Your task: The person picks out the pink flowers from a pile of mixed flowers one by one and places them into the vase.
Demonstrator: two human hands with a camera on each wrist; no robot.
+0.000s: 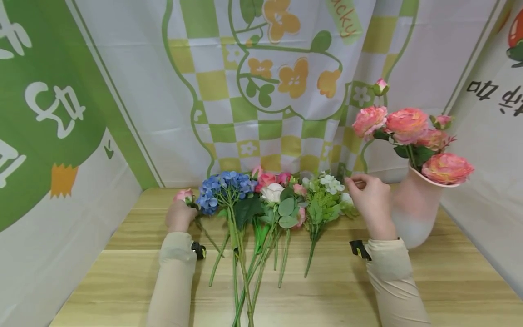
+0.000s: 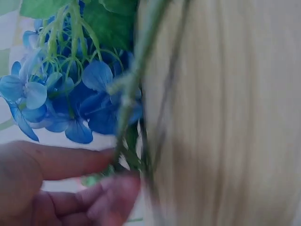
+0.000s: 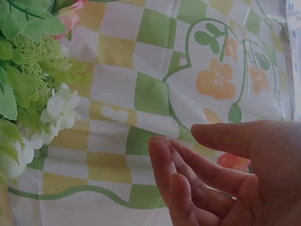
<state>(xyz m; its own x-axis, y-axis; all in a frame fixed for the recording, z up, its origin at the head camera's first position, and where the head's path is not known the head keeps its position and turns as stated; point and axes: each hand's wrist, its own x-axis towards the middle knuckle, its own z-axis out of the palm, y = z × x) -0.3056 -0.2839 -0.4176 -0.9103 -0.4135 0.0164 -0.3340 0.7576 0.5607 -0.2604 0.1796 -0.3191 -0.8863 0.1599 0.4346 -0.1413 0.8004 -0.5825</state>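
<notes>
Left hand [image 1: 180,218], apparently pinching stem [image 2: 134,80], pink flower [image 1: 183,195]

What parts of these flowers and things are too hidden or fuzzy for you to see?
Pink flower: partly hidden by the left hand in the head view.
Nearest stem: blurred in the left wrist view.
Longest stems: lower ends cut off by the head view's bottom edge.
Vase: its wall hides what's inside, head view.
Printed word: its start is cut off by the head view's top edge.
</notes>
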